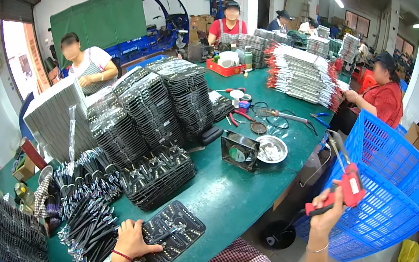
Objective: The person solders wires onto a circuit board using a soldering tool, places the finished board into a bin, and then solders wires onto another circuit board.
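Two hands at work: my left hand [132, 241] lies spread flat on a black circuit board [172, 236] on the table [232, 194]; my right hand [332, 206], raised, grips red pliers [345, 186].

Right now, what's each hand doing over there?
Left hand pressing flat on black circuit board. Right hand raised, gripping red tool beside blue crate. Nothing between them.

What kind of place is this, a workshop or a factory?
Most likely a small electronics assembly factory: tall stacks of black component trays crowd a long green workbench, bundled cables lie nearby, and several workers sit around it.
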{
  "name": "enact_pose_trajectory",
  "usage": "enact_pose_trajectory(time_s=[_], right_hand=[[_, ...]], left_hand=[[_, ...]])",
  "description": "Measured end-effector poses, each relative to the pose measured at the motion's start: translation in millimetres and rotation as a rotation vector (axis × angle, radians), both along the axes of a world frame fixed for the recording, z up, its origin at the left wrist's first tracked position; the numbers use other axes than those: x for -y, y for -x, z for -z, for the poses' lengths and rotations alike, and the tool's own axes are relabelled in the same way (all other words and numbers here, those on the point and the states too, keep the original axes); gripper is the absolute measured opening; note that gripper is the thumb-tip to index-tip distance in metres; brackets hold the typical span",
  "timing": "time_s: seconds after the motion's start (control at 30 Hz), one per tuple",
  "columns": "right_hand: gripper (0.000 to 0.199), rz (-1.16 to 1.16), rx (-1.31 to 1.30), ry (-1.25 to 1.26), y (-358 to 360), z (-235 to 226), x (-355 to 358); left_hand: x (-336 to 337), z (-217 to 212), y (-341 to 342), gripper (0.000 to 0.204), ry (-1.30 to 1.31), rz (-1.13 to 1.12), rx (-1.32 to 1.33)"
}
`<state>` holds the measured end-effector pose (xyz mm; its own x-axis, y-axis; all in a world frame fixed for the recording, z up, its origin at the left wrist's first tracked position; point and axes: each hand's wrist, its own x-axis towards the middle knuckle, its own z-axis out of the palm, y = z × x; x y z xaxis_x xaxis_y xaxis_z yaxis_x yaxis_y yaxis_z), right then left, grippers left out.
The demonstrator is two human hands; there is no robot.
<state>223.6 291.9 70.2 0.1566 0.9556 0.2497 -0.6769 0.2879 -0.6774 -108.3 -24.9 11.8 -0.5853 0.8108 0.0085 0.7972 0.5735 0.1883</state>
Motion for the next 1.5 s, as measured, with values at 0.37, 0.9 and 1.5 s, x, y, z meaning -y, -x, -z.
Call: enact_pose_trajectory(time_s=[0.37, 0.9, 1.5], right_hand=[[0.030, -0.574, -0.017, -0.112, 82, -86, -56], [0.024, -0.339, 0.168, 0.122, -14, 13, -4], [0.029, -0.474, 0.079, 0.144, 8, 21, -6]], left_hand=[[-1, 4, 4, 0.088, -0.045, 0.015, 0.018], [-8, 3, 18, 0.096, 0.077, -0.010, 0.119], [-17, -44, -30, 0.090, -0.061, 0.075, -0.112]])
